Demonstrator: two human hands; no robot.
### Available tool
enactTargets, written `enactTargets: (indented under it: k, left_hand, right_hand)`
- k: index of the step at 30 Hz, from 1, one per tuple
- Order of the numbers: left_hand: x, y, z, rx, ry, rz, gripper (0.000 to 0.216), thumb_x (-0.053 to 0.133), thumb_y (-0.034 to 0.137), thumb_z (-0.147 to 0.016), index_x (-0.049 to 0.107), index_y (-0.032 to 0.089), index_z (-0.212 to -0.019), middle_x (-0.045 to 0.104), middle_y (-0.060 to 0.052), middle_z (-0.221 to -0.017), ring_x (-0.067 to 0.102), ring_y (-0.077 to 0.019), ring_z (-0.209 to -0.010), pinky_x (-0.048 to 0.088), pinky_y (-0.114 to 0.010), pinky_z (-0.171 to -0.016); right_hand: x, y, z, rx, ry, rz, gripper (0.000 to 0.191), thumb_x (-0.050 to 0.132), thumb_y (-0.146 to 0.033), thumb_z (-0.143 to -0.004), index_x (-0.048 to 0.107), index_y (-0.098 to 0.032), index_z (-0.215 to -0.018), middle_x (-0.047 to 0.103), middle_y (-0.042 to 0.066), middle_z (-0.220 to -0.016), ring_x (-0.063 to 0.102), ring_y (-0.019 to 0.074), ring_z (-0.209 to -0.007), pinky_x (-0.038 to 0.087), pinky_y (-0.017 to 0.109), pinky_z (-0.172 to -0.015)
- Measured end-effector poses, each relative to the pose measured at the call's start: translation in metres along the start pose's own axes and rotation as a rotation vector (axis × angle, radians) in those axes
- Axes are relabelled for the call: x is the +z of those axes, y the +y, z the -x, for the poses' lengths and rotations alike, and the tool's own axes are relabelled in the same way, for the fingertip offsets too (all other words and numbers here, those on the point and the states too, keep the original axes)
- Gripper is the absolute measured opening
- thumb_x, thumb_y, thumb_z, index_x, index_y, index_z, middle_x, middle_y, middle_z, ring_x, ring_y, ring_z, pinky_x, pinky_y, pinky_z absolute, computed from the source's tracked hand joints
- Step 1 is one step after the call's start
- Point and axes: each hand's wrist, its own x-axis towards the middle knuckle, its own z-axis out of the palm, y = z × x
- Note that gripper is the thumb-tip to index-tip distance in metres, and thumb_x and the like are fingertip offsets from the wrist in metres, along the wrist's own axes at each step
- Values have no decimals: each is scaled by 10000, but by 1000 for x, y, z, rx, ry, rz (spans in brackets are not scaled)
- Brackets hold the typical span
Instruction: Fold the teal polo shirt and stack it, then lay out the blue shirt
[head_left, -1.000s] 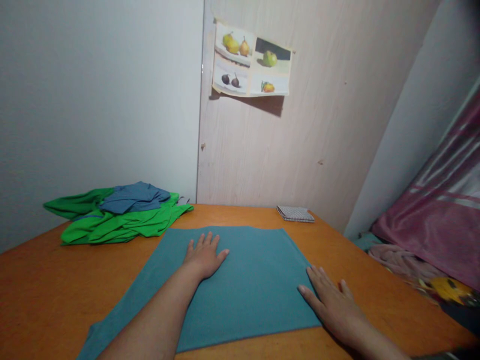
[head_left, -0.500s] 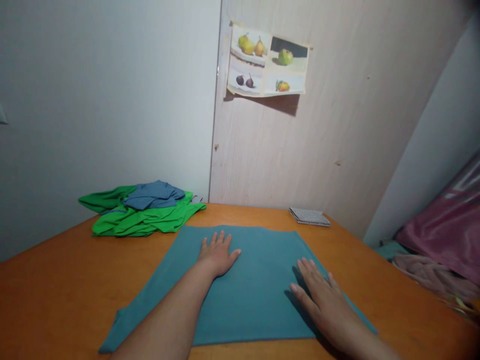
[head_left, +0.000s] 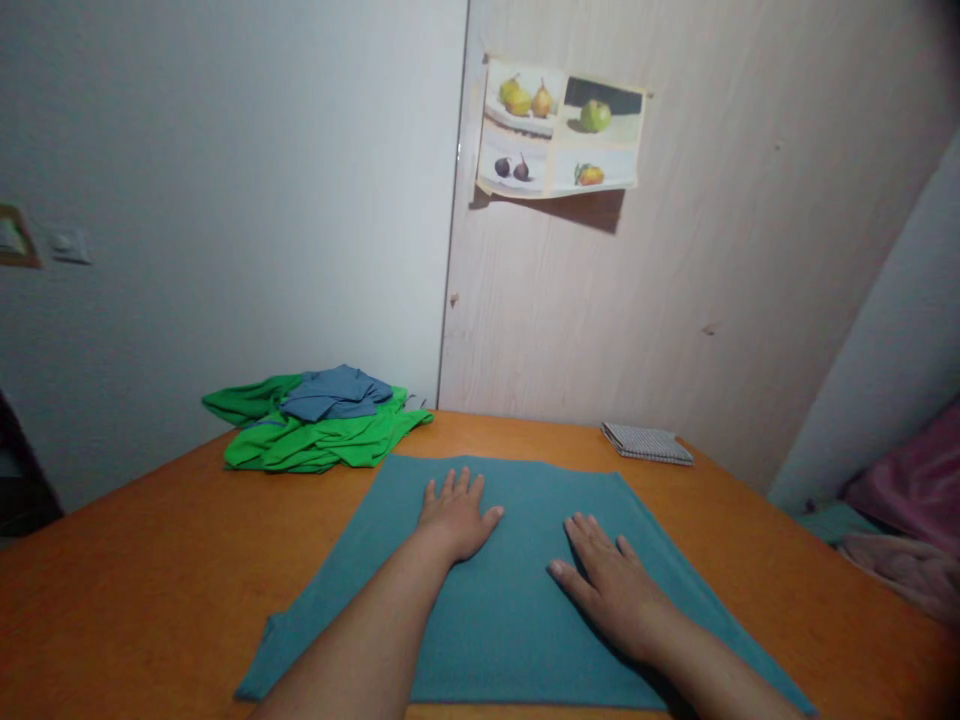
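A teal piece of fabric (head_left: 517, 600), perhaps a garment, lies spread flat across the table in front of me. My left hand (head_left: 457, 518) rests palm down on its upper left part, fingers spread. Lower and to the right, my right hand (head_left: 607, 585) is over the same cloth with its fingers stretched out and the thumb apart; it seems to touch the fabric. Neither hand grips anything. My forearms cover parts of the cloth's near half, and a small fold sticks out at its lower left edge.
On the orange wooden table (head_left: 150, 560), a heap of bright green clothes (head_left: 322, 445) with a blue-grey garment (head_left: 337, 391) on top lies at the back left. A folded checked cloth (head_left: 646, 443) is at the back right. Pink fabric (head_left: 911, 480) lies beyond the right edge.
My right hand has moved left over the teal fabric and come down closer to it. The left hand stays in place on the cloth. The whole view has shifted a little leftward.
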Motion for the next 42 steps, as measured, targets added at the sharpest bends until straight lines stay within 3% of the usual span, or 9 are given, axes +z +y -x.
enactTargets:
  k: [4,11,16,19,22,28,36,42]
  left_hand:
    - [1,1,0,-1,2,4,844,220,733,-911,293,211,-1570,159,-115,-1652,112,-354,-1523,100,-625,-1185]
    - [1,1,1,-2,-5,6,849,205,736,-908,296,212,-1570,154,-110,-1654,107,-351,-1524,84,-627,-1188]
    - [1,1,3,6,-13,27,868,209,746,-903,295,198,-1570,146,-122,-1653,99,-357,-1524,83,-633,-1187]
    - [0,1,4,8,-18,34,870,204,746,-903,282,199,-1574,145,-121,-1653,91,-347,-1527,69,-625,-1193]
    - [-1,1,5,6,-29,41,868,197,745,-902,267,206,-1579,138,-115,-1656,87,-344,-1528,62,-625,-1195]
    - [-2,1,6,2,-24,53,881,205,765,-890,285,215,-1574,164,-109,-1654,94,-345,-1527,71,-619,-1200]
    - [1,-2,8,19,19,47,863,182,762,-895,316,229,-1561,213,-100,-1648,127,-338,-1524,107,-607,-1203]
    - [0,0,7,-8,40,33,877,203,747,-900,285,190,-1572,170,-120,-1655,139,-343,-1521,132,-592,-1205]
  right_hand:
    - [-5,-8,-19,-1,-61,-9,875,249,-725,-932,282,-123,-1567,216,122,-1636,142,302,-1523,128,561,-1213]
    - [-5,-25,-74,-41,70,-48,817,231,-646,-970,204,-106,-1583,144,116,-1657,78,263,-1534,148,527,-1215]
    - [5,-23,-105,-8,-59,19,813,257,-654,-960,286,-106,-1559,227,152,-1635,185,314,-1513,178,576,-1192]
    - [3,-29,-116,-19,-9,8,788,245,-628,-971,295,-102,-1555,242,150,-1632,180,308,-1515,197,558,-1191]
    - [7,-39,-120,-65,51,-9,758,228,-592,-986,260,-108,-1569,208,131,-1645,136,280,-1526,166,527,-1205]
    - [22,-43,-115,-83,32,11,752,212,-603,-983,250,-143,-1576,189,89,-1653,117,270,-1530,114,553,-1207]
    - [19,-40,-120,-27,15,21,826,191,-725,-929,243,-225,-1583,160,83,-1664,102,320,-1527,97,640,-1173]
    - [22,-40,-123,-38,25,12,837,191,-735,-921,255,-224,-1580,174,95,-1660,103,331,-1525,85,656,-1165]
